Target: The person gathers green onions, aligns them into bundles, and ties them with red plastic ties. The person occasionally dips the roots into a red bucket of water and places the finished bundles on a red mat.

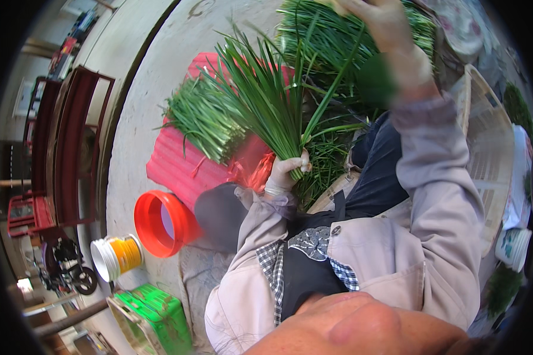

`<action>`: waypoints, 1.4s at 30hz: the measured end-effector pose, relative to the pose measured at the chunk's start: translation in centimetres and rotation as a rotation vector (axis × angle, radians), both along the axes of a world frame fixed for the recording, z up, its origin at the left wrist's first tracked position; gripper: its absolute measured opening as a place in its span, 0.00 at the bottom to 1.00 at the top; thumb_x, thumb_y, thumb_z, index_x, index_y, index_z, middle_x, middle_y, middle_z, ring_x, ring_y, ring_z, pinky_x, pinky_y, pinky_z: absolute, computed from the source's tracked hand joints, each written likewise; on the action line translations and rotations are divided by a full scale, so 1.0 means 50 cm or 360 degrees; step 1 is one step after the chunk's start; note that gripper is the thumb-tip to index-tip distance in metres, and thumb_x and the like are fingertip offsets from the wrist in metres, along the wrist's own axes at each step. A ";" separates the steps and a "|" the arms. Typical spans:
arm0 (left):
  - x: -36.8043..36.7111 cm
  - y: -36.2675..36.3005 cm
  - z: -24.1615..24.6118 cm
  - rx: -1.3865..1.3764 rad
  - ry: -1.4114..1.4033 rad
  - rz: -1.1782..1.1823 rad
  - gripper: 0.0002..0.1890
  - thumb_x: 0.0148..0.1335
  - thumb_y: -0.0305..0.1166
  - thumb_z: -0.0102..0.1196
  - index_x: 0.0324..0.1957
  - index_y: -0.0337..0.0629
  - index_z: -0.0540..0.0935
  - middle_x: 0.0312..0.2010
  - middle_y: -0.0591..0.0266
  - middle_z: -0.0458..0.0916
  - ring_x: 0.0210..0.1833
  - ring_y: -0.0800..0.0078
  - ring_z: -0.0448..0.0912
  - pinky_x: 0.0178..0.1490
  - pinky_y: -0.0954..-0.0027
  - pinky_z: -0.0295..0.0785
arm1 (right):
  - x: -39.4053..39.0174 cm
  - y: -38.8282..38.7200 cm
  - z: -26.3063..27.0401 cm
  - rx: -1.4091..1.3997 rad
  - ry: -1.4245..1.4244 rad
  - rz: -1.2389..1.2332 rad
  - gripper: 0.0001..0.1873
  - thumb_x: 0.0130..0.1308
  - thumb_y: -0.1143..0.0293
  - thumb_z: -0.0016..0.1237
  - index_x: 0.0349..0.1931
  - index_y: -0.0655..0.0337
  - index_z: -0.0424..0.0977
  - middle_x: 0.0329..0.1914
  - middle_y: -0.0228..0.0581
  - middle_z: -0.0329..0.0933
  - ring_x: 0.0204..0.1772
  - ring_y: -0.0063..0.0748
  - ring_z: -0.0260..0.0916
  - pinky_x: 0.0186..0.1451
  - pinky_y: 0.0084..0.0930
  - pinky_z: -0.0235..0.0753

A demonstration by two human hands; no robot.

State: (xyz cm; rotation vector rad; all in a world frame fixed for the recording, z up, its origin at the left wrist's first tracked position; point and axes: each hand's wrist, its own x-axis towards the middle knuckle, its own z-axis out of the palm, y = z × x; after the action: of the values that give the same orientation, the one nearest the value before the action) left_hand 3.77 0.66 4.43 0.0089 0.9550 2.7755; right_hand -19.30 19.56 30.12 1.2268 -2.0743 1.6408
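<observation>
My left hand (288, 171), in a thin pale glove, grips a bunch of long green garlic chives (266, 106) near its stem ends, leaves fanned upward. At the top edge my right hand (377, 20) reaches over a large heap of chives (324, 42). It is blurred and its fingers are partly cut off, so whether it holds anything is unclear. To the left of the held bunch, a stack of chives (206, 117) with even stem ends lies on a red corrugated pad (177, 155). Red plastic strips (262, 171) lie beside my left wrist. Loose leaves (326, 164) are scattered below the heap.
An orange-red bucket (184, 226), a white and yellow pail (124, 255) and a green plastic crate (160, 317) stand at left. A pale plastic basket (488, 159) sits beside my right arm. Farther left are a dark red metal frame (73, 146) and a motorcycle (66, 266).
</observation>
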 end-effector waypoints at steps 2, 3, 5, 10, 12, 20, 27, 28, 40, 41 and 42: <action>-0.007 -0.005 -0.001 0.0095 0.0026 0.0074 0.36 0.49 0.29 0.60 0.62 0.35 0.66 0.26 0.62 0.74 0.26 0.73 0.73 0.35 0.69 0.70 | 0.087 0.014 -0.048 0.0030 -0.0454 0.0507 0.10 0.68 0.70 0.49 0.30 0.67 0.78 0.37 0.38 0.82 0.42 0.28 0.78 0.48 0.27 0.76; -0.010 -0.007 -0.001 0.0139 0.0035 0.0106 0.36 0.49 0.30 0.60 0.63 0.34 0.66 0.26 0.62 0.74 0.26 0.74 0.72 0.35 0.69 0.71 | 0.117 0.013 -0.069 0.0343 -0.0581 0.0772 0.08 0.66 0.70 0.51 0.35 0.66 0.79 0.40 0.40 0.82 0.45 0.34 0.78 0.52 0.28 0.75; -0.013 -0.008 -0.002 0.0157 0.0041 0.0160 0.37 0.50 0.31 0.60 0.63 0.33 0.65 0.26 0.62 0.74 0.26 0.75 0.72 0.36 0.69 0.71 | 0.155 0.000 -0.118 0.0951 0.0308 0.0805 0.09 0.59 0.71 0.56 0.39 0.62 0.81 0.42 0.43 0.80 0.46 0.40 0.77 0.51 0.32 0.76; -0.008 -0.006 -0.003 0.0033 0.0046 0.0100 0.38 0.50 0.30 0.57 0.66 0.34 0.63 0.26 0.64 0.71 0.25 0.76 0.67 0.35 0.70 0.66 | 0.113 -0.059 -0.159 0.0596 0.0305 0.0298 0.08 0.58 0.69 0.54 0.36 0.61 0.80 0.39 0.44 0.79 0.46 0.45 0.76 0.52 0.34 0.75; -0.007 -0.006 -0.002 -0.0034 0.0060 0.0052 0.38 0.49 0.30 0.57 0.65 0.33 0.63 0.26 0.63 0.72 0.25 0.75 0.68 0.35 0.69 0.66 | 0.080 -0.094 -0.152 0.0740 0.0480 0.0105 0.08 0.58 0.69 0.53 0.35 0.61 0.79 0.36 0.45 0.78 0.45 0.48 0.75 0.51 0.35 0.74; -0.005 -0.002 -0.001 -0.0199 0.0069 -0.0067 0.36 0.48 0.29 0.58 0.62 0.29 0.65 0.23 0.61 0.71 0.24 0.72 0.70 0.34 0.69 0.68 | 0.019 -0.139 -0.137 0.1740 0.0285 0.0308 0.13 0.50 0.78 0.55 0.39 0.61 0.80 0.41 0.43 0.79 0.49 0.46 0.75 0.54 0.35 0.74; -0.008 -0.004 -0.005 -0.0266 0.0119 -0.0090 0.33 0.47 0.28 0.57 0.59 0.29 0.67 0.23 0.60 0.72 0.24 0.72 0.71 0.35 0.69 0.69 | 0.022 -0.121 -0.113 0.1534 0.0004 0.0675 0.15 0.50 0.78 0.53 0.41 0.67 0.79 0.37 0.48 0.80 0.42 0.44 0.78 0.47 0.33 0.76; -0.008 -0.004 -0.005 -0.0256 0.0111 -0.0076 0.33 0.47 0.28 0.57 0.59 0.29 0.67 0.23 0.60 0.72 0.24 0.72 0.71 0.35 0.69 0.69 | 0.022 -0.119 -0.108 0.1524 -0.0009 0.0677 0.15 0.50 0.78 0.53 0.41 0.67 0.79 0.36 0.47 0.80 0.41 0.43 0.78 0.46 0.32 0.76; -0.007 0.000 0.001 -0.0191 0.0052 -0.0045 0.33 0.47 0.28 0.57 0.60 0.29 0.67 0.25 0.60 0.72 0.25 0.72 0.71 0.35 0.69 0.68 | 0.036 -0.119 -0.146 0.1660 0.0176 0.0316 0.09 0.50 0.73 0.57 0.33 0.63 0.80 0.34 0.45 0.79 0.41 0.46 0.77 0.46 0.37 0.76; -0.006 0.001 0.002 -0.0180 0.0054 -0.0049 0.34 0.47 0.28 0.58 0.60 0.29 0.67 0.25 0.60 0.72 0.25 0.72 0.71 0.35 0.69 0.68 | 0.036 -0.118 -0.148 0.1654 0.0183 0.0293 0.08 0.51 0.72 0.57 0.32 0.63 0.80 0.33 0.45 0.79 0.41 0.46 0.77 0.46 0.37 0.76; -0.006 0.001 0.002 -0.0172 0.0056 -0.0040 0.34 0.48 0.28 0.57 0.60 0.30 0.67 0.26 0.59 0.73 0.26 0.73 0.71 0.35 0.69 0.69 | 0.036 -0.118 -0.148 0.1675 0.0169 0.0277 0.07 0.52 0.71 0.56 0.32 0.63 0.79 0.33 0.45 0.79 0.41 0.47 0.77 0.46 0.37 0.75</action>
State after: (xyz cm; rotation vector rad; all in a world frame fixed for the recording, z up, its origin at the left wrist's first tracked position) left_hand 3.46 0.69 4.55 0.0528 1.1050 2.7057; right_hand -17.52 13.64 22.71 1.7173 -2.8953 0.3907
